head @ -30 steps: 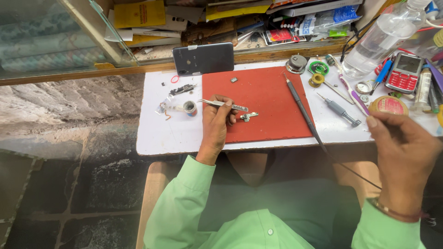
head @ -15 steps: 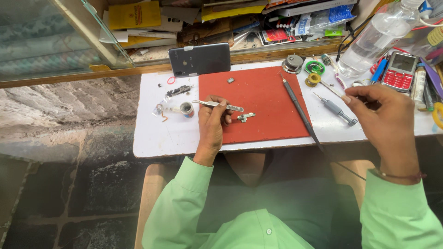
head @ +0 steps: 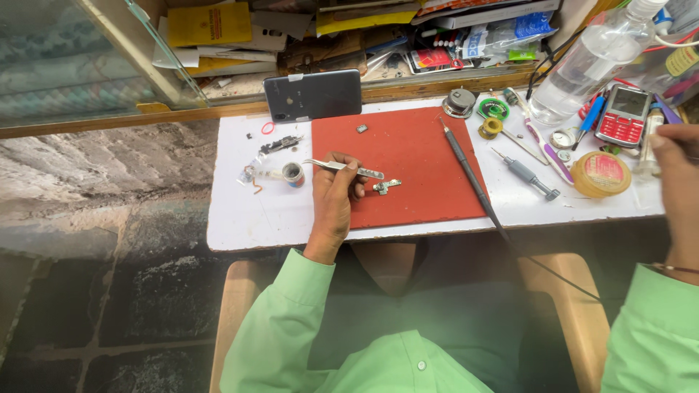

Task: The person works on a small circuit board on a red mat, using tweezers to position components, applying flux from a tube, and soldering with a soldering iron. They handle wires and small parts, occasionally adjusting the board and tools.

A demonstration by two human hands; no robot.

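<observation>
Left hand [head: 333, 198] rests on the lower left edge of the red mat [head: 415, 164], fingers curled around a pair of metal tweezers [head: 344, 168]. The tweezers lie almost level, running from left of the hand, over the white desk [head: 240, 218], to a tip out over the mat. Just beside that tip, a little lower and to the right, lies a small metal part [head: 386, 186] on the mat; whether tip and part touch cannot be told. A tiny grey chip [head: 362, 128] sits well apart near the mat's top edge.

Right hand [head: 677, 182] is at the far right border of the view, above the desk's right end and partly cut off. Its grip cannot be told.

To the left of the left hand, the white desk carries a small round pot [head: 293, 173], a few small parts [head: 280, 143] and a dark phone [head: 313, 94] leaning at the back edge. Most of the mat to the right of the metal part is bare. A long dark tool [head: 466, 175] lies slantwise across the mat's right edge, and its cord runs off the front edge of the desk. Beyond it the right end is crowded: a grey screwdriver [head: 528, 175], a round orange-lidded tin [head: 601, 173], a red keypad phone [head: 624, 115] and a clear plastic bottle [head: 582, 65]. The desk's front edge runs just below the left wrist.
</observation>
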